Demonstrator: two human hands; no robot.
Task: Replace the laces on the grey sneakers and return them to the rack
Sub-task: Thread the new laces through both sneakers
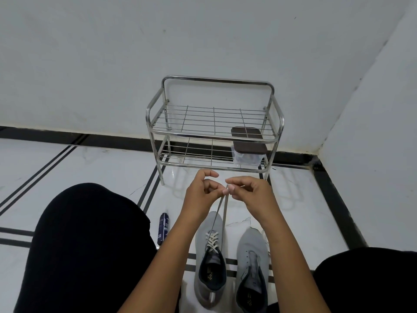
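Note:
Two grey sneakers stand side by side on the floor between my knees. The left sneaker [211,263] has a pale lace [212,241] crossed through its eyelets, and both lace ends rise taut from it. My left hand [200,195] pinches one end and my right hand [250,195] pinches the other, the fingertips meeting above the toe. The right sneaker [251,265] has bare eyelets with no lace in it. The steel two-shelf rack [214,136] stands against the wall beyond my hands.
A clear box with a brown lid [248,150] sits on the rack's lower shelf at the right. A dark blue bottle [163,229] lies on the white tiled floor left of the sneakers. My black-clad knees flank the shoes. Walls meet in a corner at right.

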